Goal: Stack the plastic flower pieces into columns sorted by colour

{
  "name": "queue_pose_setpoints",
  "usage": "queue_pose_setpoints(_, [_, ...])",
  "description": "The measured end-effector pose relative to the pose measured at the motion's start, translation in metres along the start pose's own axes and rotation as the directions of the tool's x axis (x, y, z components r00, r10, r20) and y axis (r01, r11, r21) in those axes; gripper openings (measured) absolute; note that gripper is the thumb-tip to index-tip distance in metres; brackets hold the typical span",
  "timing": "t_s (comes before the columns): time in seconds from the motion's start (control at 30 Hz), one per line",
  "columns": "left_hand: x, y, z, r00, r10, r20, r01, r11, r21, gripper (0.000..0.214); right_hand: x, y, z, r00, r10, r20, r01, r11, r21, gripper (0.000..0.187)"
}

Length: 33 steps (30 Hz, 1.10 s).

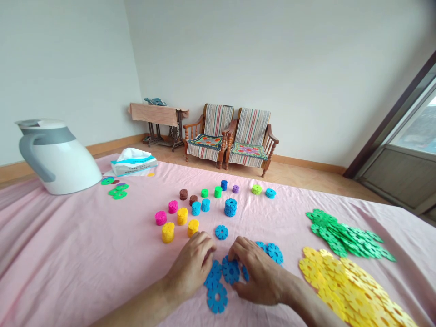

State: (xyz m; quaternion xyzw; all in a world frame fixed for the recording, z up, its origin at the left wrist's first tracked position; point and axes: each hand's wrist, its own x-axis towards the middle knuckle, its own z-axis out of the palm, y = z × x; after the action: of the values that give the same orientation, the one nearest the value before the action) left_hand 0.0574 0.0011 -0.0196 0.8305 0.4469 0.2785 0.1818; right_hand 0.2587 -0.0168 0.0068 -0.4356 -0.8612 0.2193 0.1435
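Blue discs (230, 271): flat on the pink cloth (85, 254), clustered between both hands. Left hand (192, 267): fingers curled at the cluster's left edge. Right hand (260, 276): fingertips on one disc. Whether either hand pinches anything cannot be told.

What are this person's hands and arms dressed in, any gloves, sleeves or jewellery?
Nothing is worn that shows. The left hand and right hand have no gloves, and no ring, watch or bracelet is visible. The forearms are uncovered down to the picture's lower edge, so no sleeve is in view.
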Motion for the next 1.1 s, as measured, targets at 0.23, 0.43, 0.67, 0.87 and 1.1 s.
queue_pose_setpoints(0.23, [-0.001,0.000,-0.001,1.000,-0.003,-0.008,0.003,1.000,-0.007,0.026,0.006,0.000,0.002,0.997,0.033,-0.065,-0.031,0.999,0.028,0.029])
queue_pose_setpoints(0.43, [-0.001,-0.001,-0.001,1.000,-0.008,-0.005,0.008,1.000,-0.011,0.024,0.037,0.010,0.011,0.933,0.158,-0.323,-0.118,0.983,0.140,0.024])
queue_pose_setpoints(0.67, [0.000,0.000,-0.002,1.000,-0.016,0.000,0.016,1.000,-0.015,0.022,0.071,0.019,0.028,0.863,0.251,-0.439,-0.242,0.967,0.077,0.023])
queue_pose_setpoints(0.87, [-0.001,-0.001,-0.001,1.000,-0.017,-0.007,0.017,1.000,-0.018,0.021,0.075,0.019,0.030,0.866,0.278,-0.415,-0.299,0.954,0.017,0.021])
queue_pose_setpoints(1.1, [0.000,-0.001,-0.003,1.000,-0.023,0.004,0.023,1.000,-0.017,0.023,0.076,0.019,0.029,0.877,0.299,-0.376,-0.332,0.943,-0.024,0.020])
